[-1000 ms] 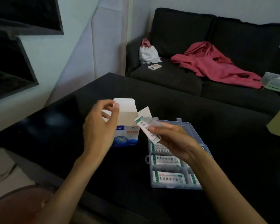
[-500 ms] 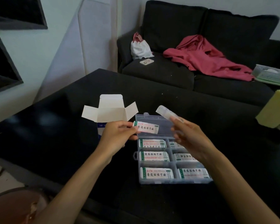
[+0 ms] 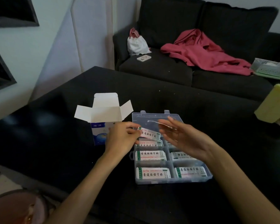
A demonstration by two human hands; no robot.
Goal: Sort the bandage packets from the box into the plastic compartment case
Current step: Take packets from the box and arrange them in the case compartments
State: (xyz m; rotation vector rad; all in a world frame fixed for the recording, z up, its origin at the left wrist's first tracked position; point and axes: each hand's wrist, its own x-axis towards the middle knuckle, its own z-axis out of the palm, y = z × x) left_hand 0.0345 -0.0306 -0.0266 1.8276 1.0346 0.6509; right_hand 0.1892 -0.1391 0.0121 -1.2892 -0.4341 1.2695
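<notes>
A clear plastic compartment case (image 3: 171,180) lies open on the black table (image 3: 200,110), with a bandage packet in several of its compartments, such as the near left one (image 3: 153,172). My left hand (image 3: 122,138) pinches one white bandage packet (image 3: 150,135) by its end, just above the case's far left compartments. My right hand (image 3: 183,138) hovers over the case's far right side, fingers spread, with a thin clear wrapper (image 3: 153,126) pinched at its fingertips; that wrapper is blurred. The white and blue box (image 3: 103,117) stands left of the case with its flaps open.
A pale yellow container (image 3: 275,104) sits at the table's right edge. Behind the table is a dark sofa (image 3: 168,68) with a red garment (image 3: 205,54), a white bag (image 3: 137,43), a phone (image 3: 143,57) and a mesh basket (image 3: 268,67).
My left hand took the packet from my right hand and lowered it toward the case's far left compartments. My right hand, with the clear wrapper, dropped closer to the case.
</notes>
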